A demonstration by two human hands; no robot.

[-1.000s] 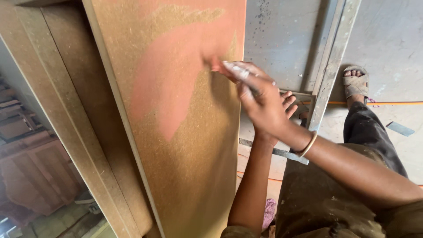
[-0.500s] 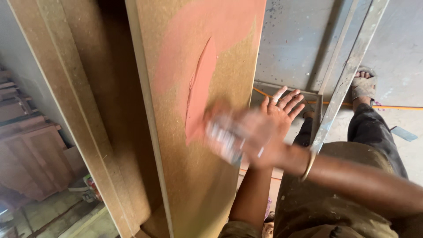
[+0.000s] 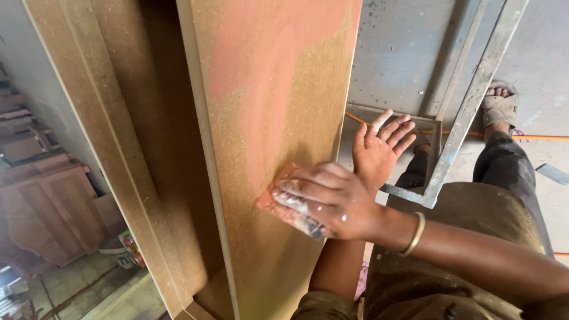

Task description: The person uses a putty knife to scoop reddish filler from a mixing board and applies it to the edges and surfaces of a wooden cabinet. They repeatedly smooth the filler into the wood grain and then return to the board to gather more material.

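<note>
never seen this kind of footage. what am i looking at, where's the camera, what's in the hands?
There is one picture, from a camera worn on a person's head, looking down at their own bare hands. No machine is involved. A tall brown fibreboard panel stands upright in front of them, with a pinkish-red coat smeared over part of its face. The right hand, with a bangle at the wrist, presses a small reddish pad, probably a cloth or sanding piece, flat against the panel. The left hand is open, fingers spread, at the panel's right edge. Below are a metal frame, a concrete floor and the person's sandalled foot.
</note>
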